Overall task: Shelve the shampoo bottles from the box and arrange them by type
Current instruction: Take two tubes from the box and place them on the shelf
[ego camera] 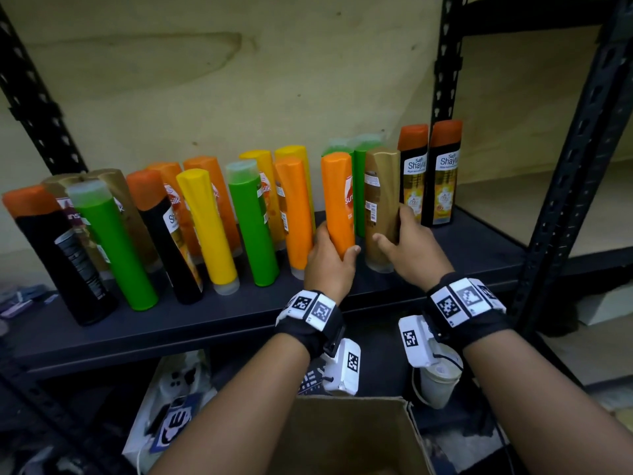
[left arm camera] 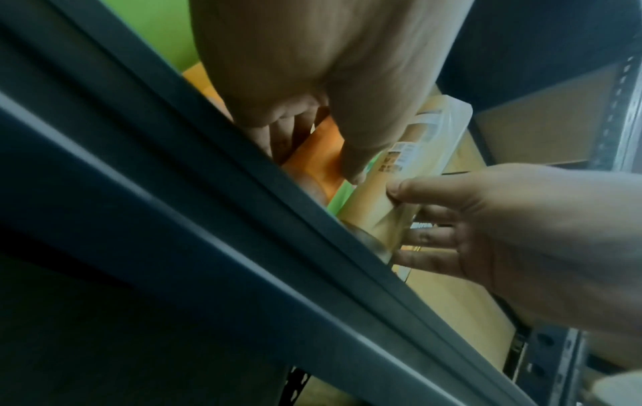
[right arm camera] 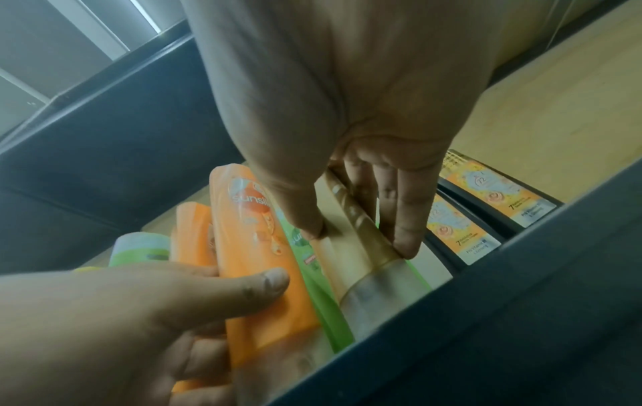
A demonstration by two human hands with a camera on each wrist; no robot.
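Gripping an orange bottle (ego camera: 339, 204) with the left hand (ego camera: 329, 262), fingers curled round its lower part. Pinching a gold bottle (ego camera: 381, 207) between thumb and fingers of the right hand (ego camera: 409, 250). Both standing side by side on the shelf (ego camera: 205, 320), among other bottles.

Pretty dim overall with a greenish cast. The head view bends hard at the edges, so the rack posts (ego camera: 565, 186) curve. The floor below is murky. Both wrist views are soft, and the shelf edge (left arm camera: 194, 219) is blurred up close.
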